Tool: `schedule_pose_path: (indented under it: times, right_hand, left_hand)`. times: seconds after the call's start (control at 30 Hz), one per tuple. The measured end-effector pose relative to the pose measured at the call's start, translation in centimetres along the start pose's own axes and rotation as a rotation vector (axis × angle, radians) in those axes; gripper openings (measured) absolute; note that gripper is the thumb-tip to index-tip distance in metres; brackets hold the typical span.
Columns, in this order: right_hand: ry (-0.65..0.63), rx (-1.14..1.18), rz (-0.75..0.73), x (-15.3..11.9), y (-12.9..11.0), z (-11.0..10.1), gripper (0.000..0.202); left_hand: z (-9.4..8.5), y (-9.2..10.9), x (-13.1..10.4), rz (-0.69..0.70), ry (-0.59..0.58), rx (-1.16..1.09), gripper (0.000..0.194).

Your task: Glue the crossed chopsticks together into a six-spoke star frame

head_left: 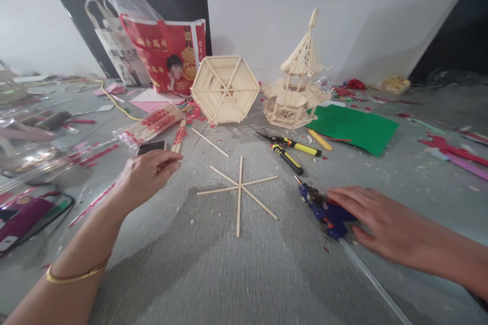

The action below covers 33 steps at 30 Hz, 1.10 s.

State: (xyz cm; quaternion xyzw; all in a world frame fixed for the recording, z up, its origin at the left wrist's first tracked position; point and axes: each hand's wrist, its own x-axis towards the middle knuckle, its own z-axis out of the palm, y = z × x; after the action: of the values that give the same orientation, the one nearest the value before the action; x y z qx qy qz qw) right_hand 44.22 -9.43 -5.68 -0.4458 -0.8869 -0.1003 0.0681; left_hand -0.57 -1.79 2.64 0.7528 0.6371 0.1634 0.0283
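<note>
A six-armed star of thin wooden sticks (241,203) lies flat on the grey surface between my hands. My left hand (147,175) hovers to its left with fingers curled together; nothing shows in them. Just beyond that hand are paper-banded chopsticks (179,137) and a dark phone-like object (151,148). On the other side, my right hand (381,218) has its fingers stretched out against the handle of a blue glue gun (324,210), not wrapped round it. A clear glue stick (371,277) sticks out of the gun's back. One loose stick (209,142) rests beyond the star.
A hexagonal stick frame (225,90) and a stick pagoda (297,86) stand at the back. Yellow-black pliers (287,157) and a green sheet (354,127) lie right of centre. Bagged chopsticks (152,124), a red bag (152,56) and a purple object (26,216) are leftward.
</note>
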Motion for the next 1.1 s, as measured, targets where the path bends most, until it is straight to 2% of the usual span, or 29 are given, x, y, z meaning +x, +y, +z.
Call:
schedule_pose_path:
  times: [0.37,0.57,0.7,0.8,0.97,1.1]
  right_hand:
    - [-0.013,-0.019,-0.049,0.2,-0.1,0.0,0.051]
    - [0.086,-0.052,-0.082,0.9,-0.6,-2.5,0.04]
    - [0.17,-0.024,-0.053,2.0,-2.1,-4.3,0.023]
    - [0.191,0.009,-0.052,3.1,-4.0,-4.9,0.021]
    - [0.161,0.007,-0.113,5.2,-6.9,-4.5,0.025]
    - [0.112,-0.006,-0.12,6.8,-8.0,-3.9,0.022]
  left_hand:
    - [0.7,-0.5,0.3,0.048,0.079,-0.028,0.044]
    - [0.6,-0.4,0.3,0.026,0.073,-0.023,0.048]
    - [0.6,-0.4,0.3,0.028,0.067,-0.017,0.049]
    - [0.7,-0.5,0.4,0.033,0.061,-0.02,0.048]
    - [0.7,-0.8,0.5,0.035,0.046,-0.005,0.049]
    - [0.8,-0.8,0.6,0.027,0.051,0.003,0.05]
